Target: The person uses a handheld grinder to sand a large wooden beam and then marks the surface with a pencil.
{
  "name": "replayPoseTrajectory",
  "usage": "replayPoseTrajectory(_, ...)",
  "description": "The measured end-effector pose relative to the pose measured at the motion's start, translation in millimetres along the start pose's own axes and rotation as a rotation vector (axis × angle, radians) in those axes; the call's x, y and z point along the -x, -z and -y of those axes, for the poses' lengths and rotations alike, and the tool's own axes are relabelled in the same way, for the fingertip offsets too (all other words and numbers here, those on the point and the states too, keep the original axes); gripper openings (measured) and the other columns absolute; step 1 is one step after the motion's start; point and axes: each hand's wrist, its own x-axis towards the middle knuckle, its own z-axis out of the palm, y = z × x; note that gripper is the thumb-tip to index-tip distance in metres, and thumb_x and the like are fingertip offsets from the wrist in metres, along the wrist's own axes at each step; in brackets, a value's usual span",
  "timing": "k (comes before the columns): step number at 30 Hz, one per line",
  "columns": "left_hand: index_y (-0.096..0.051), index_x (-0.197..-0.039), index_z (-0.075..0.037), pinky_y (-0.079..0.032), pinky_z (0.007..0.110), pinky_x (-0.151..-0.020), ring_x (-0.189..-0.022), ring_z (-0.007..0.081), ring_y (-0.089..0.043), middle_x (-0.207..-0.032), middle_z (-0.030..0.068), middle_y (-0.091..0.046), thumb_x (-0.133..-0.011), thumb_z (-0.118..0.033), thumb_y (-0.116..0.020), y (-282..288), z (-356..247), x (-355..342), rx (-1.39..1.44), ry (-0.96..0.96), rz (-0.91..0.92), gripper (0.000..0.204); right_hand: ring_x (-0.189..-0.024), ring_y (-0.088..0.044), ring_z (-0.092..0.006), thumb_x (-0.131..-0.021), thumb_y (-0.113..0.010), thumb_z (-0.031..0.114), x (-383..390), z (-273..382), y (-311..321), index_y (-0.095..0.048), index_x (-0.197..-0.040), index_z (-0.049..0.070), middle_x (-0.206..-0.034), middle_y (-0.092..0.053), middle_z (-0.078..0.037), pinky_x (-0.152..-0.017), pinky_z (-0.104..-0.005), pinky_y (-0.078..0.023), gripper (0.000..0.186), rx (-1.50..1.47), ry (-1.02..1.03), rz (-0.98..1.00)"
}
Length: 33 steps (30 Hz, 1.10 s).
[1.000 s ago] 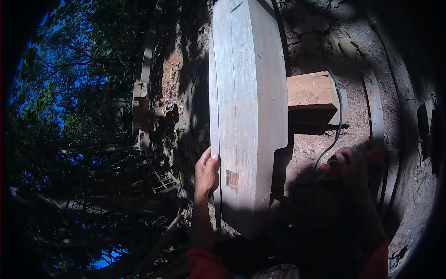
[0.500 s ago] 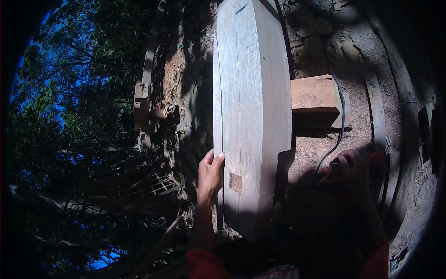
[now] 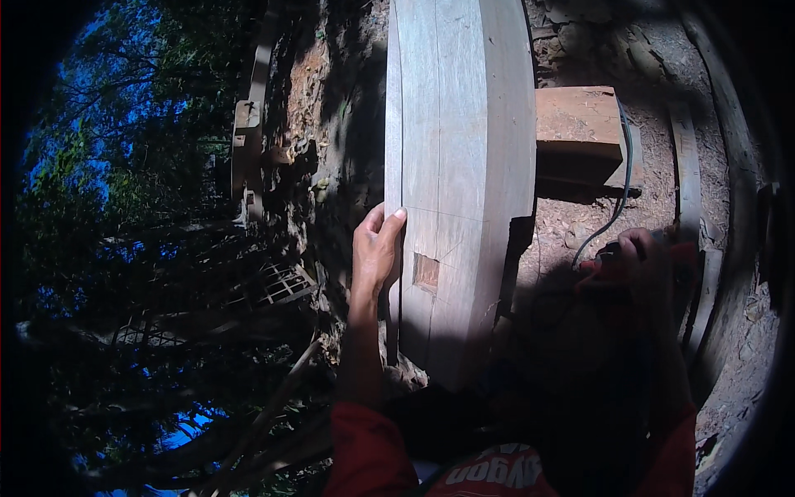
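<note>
Held the edge of a thin pale strip (image 3: pixel 393 141) in the left hand (image 3: pixel 377 255), thumb on top near the seam, bent fingers against the outer side, in a narrow grip. Had the strip lengthwise along the left side of a long, squared, pale beam (image 3: pixel 443 124), in the middle of the view. Saw a square recess (image 3: pixel 426 270) in the beam's upper face, just right of and below the left hand, amid thin marked lines; saw a stepped notch (image 3: pixel 519 232) on the beam's right edge.

Curled the fingers of the right hand (image 3: pixel 639 248) around a red tool (image 3: pixel 603 272), right of the beam and apart from it, mostly in shadow. Noted a dark cable (image 3: pixel 627 161) from near the tool up past a reddish wooden block (image 3: pixel 577 112); could not tell of any contact between block and beam. Found a narrow plank (image 3: pixel 685 157) and a log (image 3: pixel 727 91) farther right, trees (image 3: pixel 99 157) far left.
</note>
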Motion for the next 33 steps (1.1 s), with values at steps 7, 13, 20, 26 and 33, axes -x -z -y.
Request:
replayPoseTrajectory(7, -0.058, -0.124, 0.010, -0.046, 0.028, -0.092, -0.101, 0.0136, -0.060, -0.111, 0.0118, -0.066, -0.096, -0.021, -0.062, 1, 5, -3, -0.023, -0.014, 0.019, 0.041, -0.073, -0.066, -0.0264, -0.095, -0.058, 0.024, -1, -4, 1, -0.064, -0.093, 0.003, -0.081, -0.066, -0.013, -0.072, -0.0381, -0.050, 0.022, -0.108, -0.144, 0.061)
replayPoseTrajectory(13, -0.057, -0.125, 0.010, -0.046, 0.028, -0.093, -0.102, 0.0142, -0.060, -0.114, 0.0119, -0.066, -0.096, -0.022, -0.063, 4, 17, -7, 0.022, -0.045, 0.072, 0.044, -0.073, -0.066, -0.0253, -0.096, -0.058, 0.025, 1, 1, 4, -0.064, -0.094, 0.002, -0.083, -0.066, -0.013, -0.073, -0.0377, -0.050, 0.023, -0.176, -0.147, 0.065)
replayPoseTrajectory(20, -0.055, -0.127, 0.010, -0.046, 0.028, -0.094, -0.104, 0.0148, -0.060, -0.113, 0.0126, -0.066, -0.096, -0.020, -0.063, 11, 24, -9, 0.056, -0.036, 0.100, 0.044, -0.085, -0.067, -0.0260, -0.096, -0.058, 0.023, 2, -1, -1, -0.064, -0.096, 0.002, -0.086, -0.068, -0.013, -0.079, -0.0376, -0.049, 0.022, -0.089, -0.050, 0.005)
replayPoseTrajectory(26, -0.055, -0.126, 0.009, -0.046, 0.029, -0.094, -0.102, 0.0148, -0.061, -0.112, 0.0123, -0.065, -0.095, -0.021, -0.064, 18, 16, -11, 0.083, 0.049, 0.186, 0.044, -0.083, -0.067, -0.0233, -0.095, -0.060, 0.020, 1, -1, 0, -0.065, -0.096, 0.001, -0.086, -0.069, -0.013, -0.077, -0.0356, -0.050, 0.020, -0.071, -0.019, 0.005)
replayPoseTrajectory(33, -0.057, -0.125, 0.007, -0.047, 0.026, -0.091, -0.100, 0.0114, -0.060, -0.111, 0.0088, -0.066, -0.093, -0.025, -0.068, 18, 14, -12, 0.088, 0.058, 0.204, 0.046, -0.084, -0.065, -0.0186, -0.095, -0.061, 0.019, -1, -12, 0, -0.066, -0.098, -0.001, -0.087, -0.069, -0.012, -0.078, -0.0328, -0.049, 0.021, -0.059, -0.005, 0.033)
